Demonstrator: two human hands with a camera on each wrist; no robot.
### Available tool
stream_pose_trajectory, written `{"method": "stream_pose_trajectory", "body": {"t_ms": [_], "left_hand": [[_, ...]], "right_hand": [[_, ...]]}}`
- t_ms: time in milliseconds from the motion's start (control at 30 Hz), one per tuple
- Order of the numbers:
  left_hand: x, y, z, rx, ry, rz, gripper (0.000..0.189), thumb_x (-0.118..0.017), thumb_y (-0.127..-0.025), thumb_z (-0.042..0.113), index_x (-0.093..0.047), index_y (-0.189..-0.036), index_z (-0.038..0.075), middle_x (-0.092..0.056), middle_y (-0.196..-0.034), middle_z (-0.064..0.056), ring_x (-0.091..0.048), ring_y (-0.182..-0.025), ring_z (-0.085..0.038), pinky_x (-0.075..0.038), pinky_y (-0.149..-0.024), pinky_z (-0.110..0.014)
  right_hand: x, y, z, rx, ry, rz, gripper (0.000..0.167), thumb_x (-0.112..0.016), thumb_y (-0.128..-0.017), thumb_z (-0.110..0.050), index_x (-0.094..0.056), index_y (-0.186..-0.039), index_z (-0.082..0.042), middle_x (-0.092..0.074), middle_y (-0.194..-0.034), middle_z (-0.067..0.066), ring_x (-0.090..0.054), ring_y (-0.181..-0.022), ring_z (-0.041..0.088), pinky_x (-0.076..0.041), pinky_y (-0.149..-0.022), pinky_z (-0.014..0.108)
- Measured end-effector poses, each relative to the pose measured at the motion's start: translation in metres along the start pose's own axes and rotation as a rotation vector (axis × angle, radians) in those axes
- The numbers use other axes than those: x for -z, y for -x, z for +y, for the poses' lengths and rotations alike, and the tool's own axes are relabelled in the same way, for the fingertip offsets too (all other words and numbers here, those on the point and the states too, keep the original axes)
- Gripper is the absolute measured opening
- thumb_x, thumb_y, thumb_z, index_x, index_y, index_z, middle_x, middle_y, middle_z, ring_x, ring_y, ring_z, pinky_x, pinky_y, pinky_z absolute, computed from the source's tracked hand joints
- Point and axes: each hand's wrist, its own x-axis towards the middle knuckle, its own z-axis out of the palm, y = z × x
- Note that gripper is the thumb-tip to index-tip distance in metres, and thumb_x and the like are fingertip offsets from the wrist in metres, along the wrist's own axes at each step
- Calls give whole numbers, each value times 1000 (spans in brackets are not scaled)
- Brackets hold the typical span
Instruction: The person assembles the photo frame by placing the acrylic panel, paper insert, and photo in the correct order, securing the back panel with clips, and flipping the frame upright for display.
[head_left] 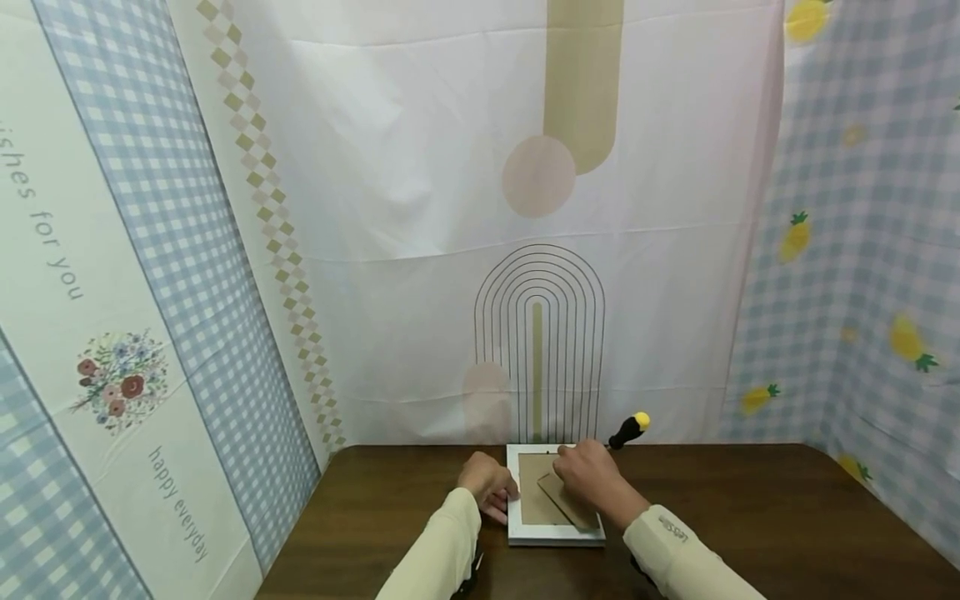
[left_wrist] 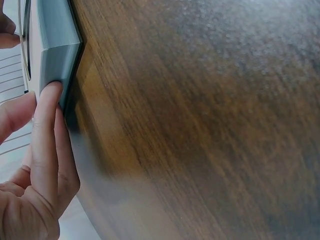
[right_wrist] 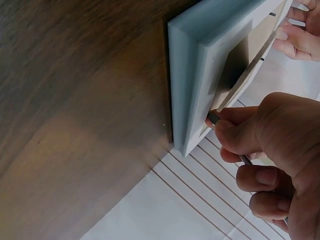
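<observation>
A white picture frame [head_left: 555, 538] lies face down on the table with its brown backing board [head_left: 534, 504] showing. A flat brown stand leg [head_left: 573, 506] is tilted up from the board. At the frame's left side, my left hand [head_left: 486, 483] pinches the border between thumb and fingers, as the left wrist view shows. My right hand [head_left: 594, 477] is over the frame's upper right and grips a screwdriver [head_left: 628, 430] with a black and yellow handle. In the right wrist view the screwdriver's metal tip [right_wrist: 213, 118] is at the board's edge, partly hidden by my fingers.
The dark wooden table [head_left: 750, 508] extends to both sides of the frame. Behind it hangs a white patterned cloth [head_left: 405, 333], with checked cloths at left and right. Small dark tabs [right_wrist: 272, 14] stick out along the frame's inner edge.
</observation>
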Motion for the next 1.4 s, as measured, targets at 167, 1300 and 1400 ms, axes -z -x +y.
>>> {"method": "stream_pose_trajectory", "body": {"t_ms": [167,1300,1400], "left_hand": [[0,-2,2,2,0,-3,20,-85,-83,-13,-67,-87,-4,-69,-84,-18,-75,-73,-33,-76,-66,-45],[0,-7,-6,16,10,-5,19,-84,-82,-13,-67,-83,-5,-70,-82,-17,-75,-68,-30,-75,-62,-43],[-1,-7,-4,11,16,-3,20,-84,-82,-13,-67,-83,-4,-70,-81,-16,-76,-69,-30,-75,-62,-43]], "right_hand": [[0,-2,-1,-24,10,-2,34,-88,-84,-26,-61,-64,-21,-60,-67,-6,-44,-50,10,-40,-44,26],[1,3,-19,-20,132,144,32,-90,-84,-26,-65,-64,-25,-58,-66,-7,-52,-53,10,-36,-45,25],[2,2,-18,-21,150,159,31,-90,-84,-27,-66,-63,-25,-59,-66,-7,-55,-54,10,-38,-45,25]]}}
